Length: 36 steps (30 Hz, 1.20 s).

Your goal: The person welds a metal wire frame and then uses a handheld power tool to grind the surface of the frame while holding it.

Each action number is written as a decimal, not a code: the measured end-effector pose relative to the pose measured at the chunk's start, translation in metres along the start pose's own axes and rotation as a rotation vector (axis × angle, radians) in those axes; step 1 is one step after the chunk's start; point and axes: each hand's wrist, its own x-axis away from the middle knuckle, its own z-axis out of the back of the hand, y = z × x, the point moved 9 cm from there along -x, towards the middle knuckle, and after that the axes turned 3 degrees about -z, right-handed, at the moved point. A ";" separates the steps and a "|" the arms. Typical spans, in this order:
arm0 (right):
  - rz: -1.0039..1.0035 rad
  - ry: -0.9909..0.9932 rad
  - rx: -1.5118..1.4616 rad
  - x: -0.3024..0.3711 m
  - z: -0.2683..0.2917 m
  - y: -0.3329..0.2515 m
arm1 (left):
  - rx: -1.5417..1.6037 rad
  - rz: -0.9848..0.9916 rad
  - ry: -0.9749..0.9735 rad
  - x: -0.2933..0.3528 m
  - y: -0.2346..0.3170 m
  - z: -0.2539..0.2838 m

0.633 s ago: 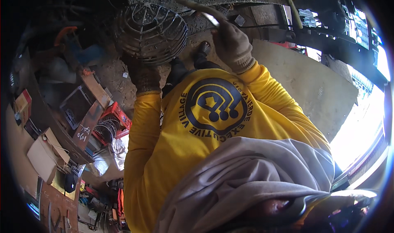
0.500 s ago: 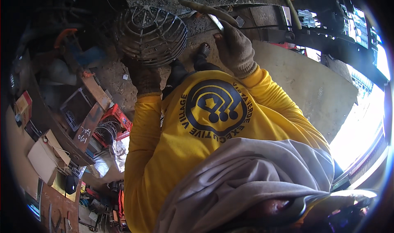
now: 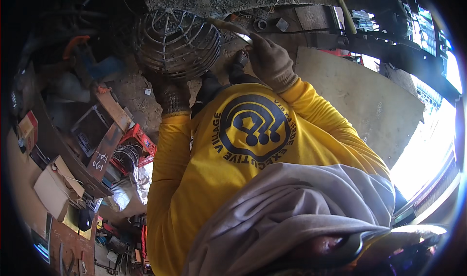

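Domed metal-bar cage [image 3: 177, 47] sits at the left hand [image 3: 171, 93], grip unclear; the right hand [image 3: 271, 63], clenched round a curved brown tool [image 3: 226, 25], now lowers its tip within reach of the cage

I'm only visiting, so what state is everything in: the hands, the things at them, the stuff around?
Right hand: gloved, closed on the curved tool.
Curved tool: held, far end beside the metal cage; contact unclear.
Metal cage: rounded, gaps between its bars, at the left hand.
Left hand: gloved, fingers hidden in shadow.
Red crate: holding wire rings.
Cardboard box: seemingly open, contents unseen.
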 end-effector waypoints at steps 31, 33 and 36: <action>0.086 0.027 -0.049 -0.018 0.005 -0.011 | -0.467 -0.228 -0.086 -0.004 0.014 -0.007; 0.124 0.115 -0.091 -0.014 0.015 -0.010 | 0.038 -0.009 0.004 0.002 0.002 -0.007; 0.120 0.107 -0.191 -0.009 0.019 -0.007 | -0.020 0.013 0.196 -0.003 -0.004 0.021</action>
